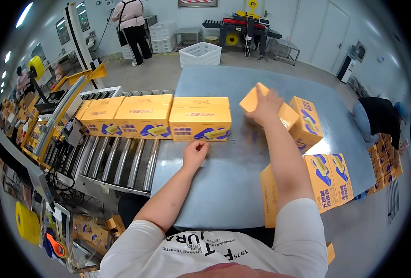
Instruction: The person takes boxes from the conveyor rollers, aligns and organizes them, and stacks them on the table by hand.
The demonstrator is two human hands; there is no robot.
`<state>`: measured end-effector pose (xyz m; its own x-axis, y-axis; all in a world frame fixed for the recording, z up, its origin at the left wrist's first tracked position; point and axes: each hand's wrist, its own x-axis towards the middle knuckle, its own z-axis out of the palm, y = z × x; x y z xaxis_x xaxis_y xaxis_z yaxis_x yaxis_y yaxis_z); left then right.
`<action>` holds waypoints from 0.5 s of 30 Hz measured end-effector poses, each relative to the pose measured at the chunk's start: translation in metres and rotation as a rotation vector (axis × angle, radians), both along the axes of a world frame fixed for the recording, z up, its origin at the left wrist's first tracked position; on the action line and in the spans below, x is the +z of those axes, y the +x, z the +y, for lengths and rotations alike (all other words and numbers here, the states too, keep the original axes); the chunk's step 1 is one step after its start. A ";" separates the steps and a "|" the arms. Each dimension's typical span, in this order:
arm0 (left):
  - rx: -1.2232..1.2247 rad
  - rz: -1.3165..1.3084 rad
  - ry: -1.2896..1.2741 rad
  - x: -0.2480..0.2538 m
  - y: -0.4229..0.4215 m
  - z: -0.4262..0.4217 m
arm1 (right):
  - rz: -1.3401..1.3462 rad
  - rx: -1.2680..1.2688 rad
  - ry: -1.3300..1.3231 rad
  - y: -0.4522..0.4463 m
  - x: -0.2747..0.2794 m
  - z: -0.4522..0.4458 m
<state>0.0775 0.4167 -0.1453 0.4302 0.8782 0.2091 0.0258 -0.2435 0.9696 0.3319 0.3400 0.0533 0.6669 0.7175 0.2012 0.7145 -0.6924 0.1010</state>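
My right hand grips a yellow cardboard box from above, over the metal table. That box is tilted and a little blurred. Just right of it another yellow carton stands on the table. My left hand is closed, fingers curled, with nothing visible in it. It is close to the front of a yellow box at the table's left side. Two more boxes, a middle carton and a farther carton, line up behind it on the rollers.
A roller conveyor with a taping machine adjoins the table's left side. More cartons stand by my right arm. A person bends near stacked boxes at right; another person stands behind. A white crate is beyond the table.
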 end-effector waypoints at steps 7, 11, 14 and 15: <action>0.006 -0.052 -0.089 0.002 -0.001 -0.001 | 0.273 -0.333 -0.023 0.094 -0.002 -0.043; 0.030 -0.118 -0.121 0.002 0.001 0.000 | 0.172 -0.539 0.140 0.118 -0.016 -0.060; 0.018 -0.215 -0.142 0.000 0.003 0.003 | 0.085 -0.216 0.193 0.148 -0.041 -0.035; -0.001 -0.284 -0.176 0.001 0.003 0.003 | 0.170 0.019 0.198 0.137 -0.040 -0.026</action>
